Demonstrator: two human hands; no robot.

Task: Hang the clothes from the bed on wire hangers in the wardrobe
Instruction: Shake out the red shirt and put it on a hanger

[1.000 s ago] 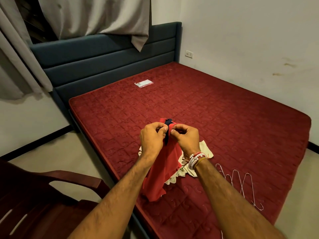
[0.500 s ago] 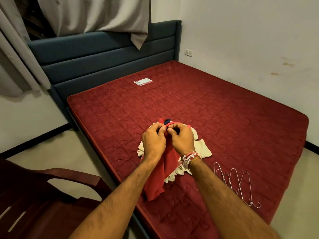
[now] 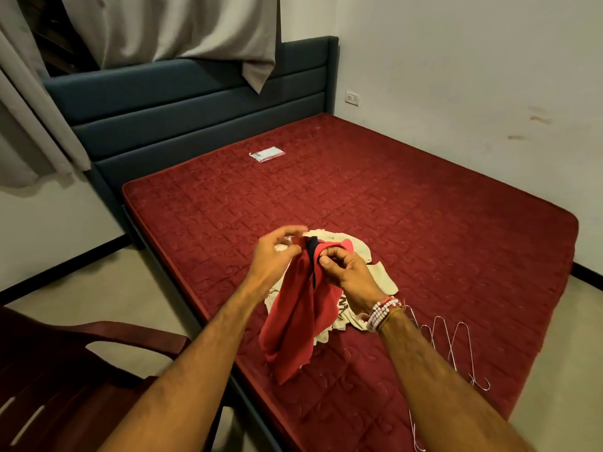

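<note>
right hand (image 3: 346,272) pinches the red garment (image 3: 300,318) at its dark-trimmed collar; left hand (image 3: 277,252) beside it is blurred, grip cannot be told. red garment hangs creased over a cream garment (image 3: 381,278) near the front edge of the bed (image 3: 424,216), wire hangers (image 3: 456,344) just right, wide mattress beyond.

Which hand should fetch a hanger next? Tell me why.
Right hand, likely. The wire hangers lie on the mattress beside its wrist, far from the left hand. It pinches the red garment, so the left must take that over.
</note>
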